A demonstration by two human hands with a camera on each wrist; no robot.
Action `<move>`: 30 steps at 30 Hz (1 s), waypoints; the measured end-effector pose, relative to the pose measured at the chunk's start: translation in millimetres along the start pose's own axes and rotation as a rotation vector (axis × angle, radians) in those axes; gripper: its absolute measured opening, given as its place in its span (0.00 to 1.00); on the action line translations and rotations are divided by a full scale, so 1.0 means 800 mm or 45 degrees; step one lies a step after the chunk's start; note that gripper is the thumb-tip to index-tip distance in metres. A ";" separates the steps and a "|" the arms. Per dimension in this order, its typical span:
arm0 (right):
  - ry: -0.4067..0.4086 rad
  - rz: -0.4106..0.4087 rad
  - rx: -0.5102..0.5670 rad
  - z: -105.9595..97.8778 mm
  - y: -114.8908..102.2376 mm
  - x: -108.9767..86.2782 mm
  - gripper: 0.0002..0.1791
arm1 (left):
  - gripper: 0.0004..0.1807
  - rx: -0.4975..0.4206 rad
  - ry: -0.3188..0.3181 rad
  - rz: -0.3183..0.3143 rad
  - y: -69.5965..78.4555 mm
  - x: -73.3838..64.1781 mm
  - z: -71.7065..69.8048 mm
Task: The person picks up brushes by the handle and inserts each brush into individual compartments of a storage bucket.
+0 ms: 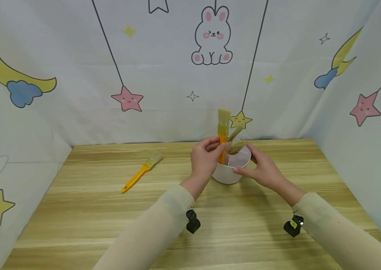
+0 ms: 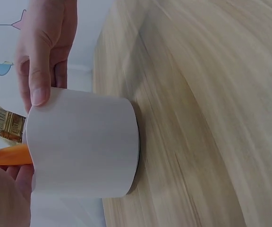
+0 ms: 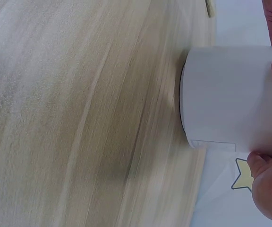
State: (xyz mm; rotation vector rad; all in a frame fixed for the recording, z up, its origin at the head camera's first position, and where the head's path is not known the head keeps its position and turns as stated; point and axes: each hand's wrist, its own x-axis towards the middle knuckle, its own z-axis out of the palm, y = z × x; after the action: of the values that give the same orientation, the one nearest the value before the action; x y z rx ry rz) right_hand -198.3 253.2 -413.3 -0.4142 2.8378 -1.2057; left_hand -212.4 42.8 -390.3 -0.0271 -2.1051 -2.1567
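Observation:
My left hand pinches the orange handle of a flat paintbrush, bristles up. The handle's lower part is inside a white round divided holder. My right hand grips the holder at its right side, thumb on the near rim and fingers at the far side. Two more paintbrushes lean in the compartments, one with bristles near the right fingers, another with bristles behind it. In the left wrist view, the holder stands on the tabletop and the orange handle enters its top.
Another orange-handled paintbrush lies flat on the wooden table, left of the hands. A white cloth backdrop printed with stars, moons and a rabbit hangs behind the table and along its sides.

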 end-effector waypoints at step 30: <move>0.021 0.003 -0.016 0.001 0.002 -0.001 0.63 | 0.15 0.492 -0.017 -0.115 0.021 0.006 0.002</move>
State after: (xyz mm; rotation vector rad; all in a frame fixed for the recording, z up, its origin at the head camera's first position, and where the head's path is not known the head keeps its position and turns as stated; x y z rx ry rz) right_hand -197.7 253.5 -415.0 -0.4033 2.8603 -1.1975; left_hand -215.8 43.7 -373.2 0.0925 -2.5353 -1.7576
